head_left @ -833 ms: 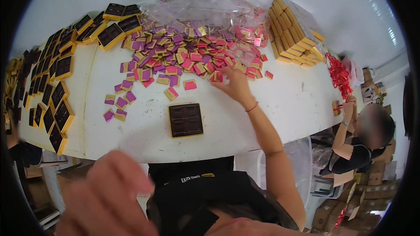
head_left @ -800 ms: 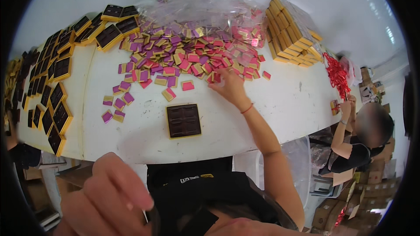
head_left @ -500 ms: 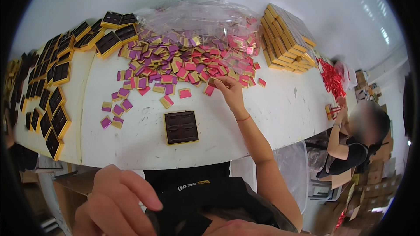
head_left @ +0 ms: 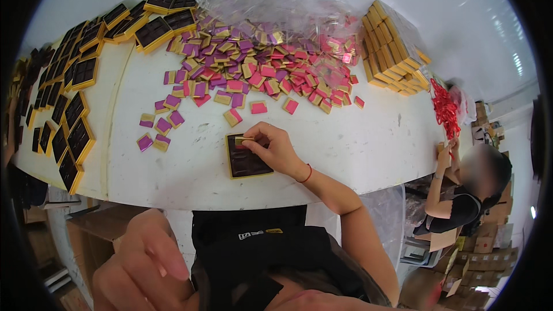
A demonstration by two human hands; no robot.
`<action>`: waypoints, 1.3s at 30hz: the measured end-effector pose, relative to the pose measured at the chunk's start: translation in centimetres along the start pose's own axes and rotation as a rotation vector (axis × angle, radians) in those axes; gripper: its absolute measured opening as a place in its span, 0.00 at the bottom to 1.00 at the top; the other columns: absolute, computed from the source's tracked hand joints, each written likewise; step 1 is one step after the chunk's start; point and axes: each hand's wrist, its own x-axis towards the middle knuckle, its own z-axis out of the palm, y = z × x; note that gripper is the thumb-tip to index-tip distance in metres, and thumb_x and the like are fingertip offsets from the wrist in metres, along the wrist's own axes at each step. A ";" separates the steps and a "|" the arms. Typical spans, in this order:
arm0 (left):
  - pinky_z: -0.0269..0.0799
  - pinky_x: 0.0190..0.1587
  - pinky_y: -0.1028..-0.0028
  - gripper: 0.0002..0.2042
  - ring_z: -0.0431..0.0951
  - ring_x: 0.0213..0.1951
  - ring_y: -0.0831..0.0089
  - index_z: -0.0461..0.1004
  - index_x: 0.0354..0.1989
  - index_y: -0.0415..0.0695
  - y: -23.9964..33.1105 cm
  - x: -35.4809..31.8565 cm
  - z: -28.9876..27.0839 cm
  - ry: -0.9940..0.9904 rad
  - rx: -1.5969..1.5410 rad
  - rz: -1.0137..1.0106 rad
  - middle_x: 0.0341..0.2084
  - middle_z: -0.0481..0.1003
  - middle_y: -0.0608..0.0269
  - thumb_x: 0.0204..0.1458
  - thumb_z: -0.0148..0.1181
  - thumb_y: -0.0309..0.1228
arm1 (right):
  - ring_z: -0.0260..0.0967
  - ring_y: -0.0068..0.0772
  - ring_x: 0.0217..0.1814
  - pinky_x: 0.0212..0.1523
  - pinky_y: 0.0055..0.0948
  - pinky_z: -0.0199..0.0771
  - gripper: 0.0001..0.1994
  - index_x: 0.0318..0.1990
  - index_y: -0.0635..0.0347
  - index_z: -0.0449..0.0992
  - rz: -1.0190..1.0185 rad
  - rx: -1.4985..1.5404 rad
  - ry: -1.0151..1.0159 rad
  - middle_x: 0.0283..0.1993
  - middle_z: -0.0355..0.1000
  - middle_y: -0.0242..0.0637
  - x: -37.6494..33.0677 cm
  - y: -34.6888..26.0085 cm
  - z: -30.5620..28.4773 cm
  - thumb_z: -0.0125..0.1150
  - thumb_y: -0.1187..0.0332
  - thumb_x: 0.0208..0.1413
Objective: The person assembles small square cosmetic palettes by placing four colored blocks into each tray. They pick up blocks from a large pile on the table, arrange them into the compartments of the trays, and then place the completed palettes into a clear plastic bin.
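Note:
My right hand (head_left: 275, 148) is over the upper edge of a dark square tray with a gold rim (head_left: 246, 159) lying on the white table (head_left: 368, 144). Its fingers pinch a small gold-edged wrapped square (head_left: 244, 140) above the tray's top left compartment. My left hand (head_left: 147, 265) hangs low and close to the camera, below the table edge, with fingers curled loosely and nothing visible in it. A big heap of pink, purple and gold wrapped squares (head_left: 271, 69) lies farther back on the table.
Rows of dark gold-rimmed trays (head_left: 75, 103) line the left side and back left. A stack of gold boxes (head_left: 391, 46) stands at back right, with a clear plastic bag (head_left: 288, 6) behind the heap. Another person (head_left: 466, 196) sits at the right by red ribbons (head_left: 443, 109) and cartons.
My right hand has drawn back from the heap to the dark tray in front, now pinching a small wrapped square. My left hand has shifted slightly lower.

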 end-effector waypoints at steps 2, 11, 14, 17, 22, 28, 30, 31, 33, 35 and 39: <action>0.57 0.55 0.65 0.06 0.68 0.34 0.81 0.80 0.36 0.73 -0.1 0.0 -0.2 0.003 -0.001 -0.007 0.27 0.67 0.80 0.54 0.68 0.40 | 0.75 0.23 0.31 0.35 0.23 0.75 0.05 0.38 0.64 0.75 0.000 -0.052 -0.001 0.32 0.76 0.35 -0.1 -0.4 0.2 0.66 0.76 0.57; 0.57 0.55 0.65 0.07 0.68 0.34 0.80 0.81 0.39 0.72 -0.4 0.7 -1.4 -0.027 -0.021 -0.034 0.27 0.68 0.80 0.54 0.68 0.39 | 0.71 0.33 0.37 0.35 0.28 0.72 0.07 0.38 0.59 0.80 -0.218 -0.397 0.040 0.35 0.72 0.36 0.4 0.9 0.2 0.71 0.73 0.51; 0.62 0.51 0.67 0.07 0.71 0.34 0.78 0.80 0.40 0.62 -1.8 1.3 -2.1 0.092 0.241 0.004 0.29 0.71 0.74 0.54 0.66 0.34 | 0.71 0.35 0.36 0.35 0.31 0.73 0.08 0.37 0.58 0.81 -0.110 -0.352 0.048 0.36 0.72 0.36 0.1 0.6 0.7 0.72 0.72 0.50; 0.70 0.44 0.71 0.08 0.75 0.34 0.75 0.78 0.42 0.45 -8.2 3.1 -6.1 0.261 0.581 0.055 0.32 0.76 0.65 0.53 0.63 0.28 | 0.72 0.37 0.35 0.36 0.34 0.75 0.08 0.37 0.57 0.81 -0.224 -0.420 0.117 0.37 0.71 0.36 0.0 1.3 0.5 0.72 0.72 0.49; 0.71 0.50 0.66 0.18 0.74 0.49 0.59 0.75 0.50 0.42 -23.0 2.3 -19.5 0.228 1.619 -0.165 0.44 0.75 0.58 0.51 0.67 0.33 | 0.74 0.38 0.36 0.33 0.33 0.76 0.07 0.37 0.56 0.83 -0.374 -0.578 0.082 0.41 0.71 0.37 -0.4 1.5 0.8 0.71 0.73 0.50; 0.73 0.49 0.66 0.19 0.77 0.44 0.57 0.76 0.51 0.41 -24.8 1.6 -20.6 0.165 1.557 -0.288 0.43 0.77 0.58 0.52 0.68 0.35 | 0.67 0.44 0.52 0.54 0.39 0.68 0.26 0.56 0.66 0.72 -0.467 -0.942 -0.165 0.55 0.67 0.40 -2.3 -0.8 -0.5 0.69 0.62 0.52; 0.73 0.48 0.69 0.18 0.79 0.42 0.63 0.76 0.50 0.40 -24.5 1.3 -21.3 0.286 1.322 -0.341 0.41 0.80 0.59 0.53 0.67 0.34 | 0.67 0.45 0.52 0.55 0.40 0.67 0.27 0.56 0.66 0.71 -0.473 -0.987 -0.149 0.58 0.66 0.42 -2.8 -1.7 -0.1 0.69 0.60 0.52; 0.74 0.47 0.71 0.17 0.80 0.40 0.66 0.77 0.50 0.40 -24.2 1.2 -21.4 0.342 1.204 -0.366 0.40 0.81 0.60 0.54 0.67 0.34 | 0.66 0.46 0.53 0.56 0.41 0.66 0.27 0.56 0.66 0.72 -0.460 -0.998 -0.140 0.59 0.66 0.42 -3.0 -1.6 0.0 0.68 0.58 0.53; 0.74 0.46 0.73 0.13 0.81 0.40 0.72 0.77 0.49 0.43 -23.7 0.7 -21.5 0.499 0.782 -0.491 0.39 0.82 0.60 0.56 0.66 0.32 | 0.67 0.45 0.52 0.56 0.42 0.66 0.27 0.56 0.65 0.73 -0.464 -0.863 -0.113 0.57 0.68 0.41 -2.7 -0.9 -0.7 0.68 0.57 0.53; 0.74 0.46 0.73 0.10 0.80 0.41 0.76 0.76 0.46 0.45 -23.1 0.4 -20.3 0.614 0.440 -0.590 0.37 0.81 0.63 0.57 0.65 0.29 | 0.71 0.41 0.48 0.51 0.38 0.72 0.24 0.56 0.63 0.74 -0.477 -0.694 -0.053 0.52 0.72 0.41 -2.0 -0.9 -1.5 0.70 0.64 0.53; 0.73 0.46 0.74 0.05 0.78 0.42 0.79 0.73 0.37 0.47 -21.9 1.2 -12.4 0.653 -0.088 -0.642 0.36 0.78 0.69 0.57 0.64 0.28 | 0.76 0.28 0.43 0.40 0.24 0.77 0.24 0.61 0.62 0.70 -0.264 -0.085 0.062 0.50 0.73 0.41 -0.7 -2.8 -2.2 0.65 0.78 0.55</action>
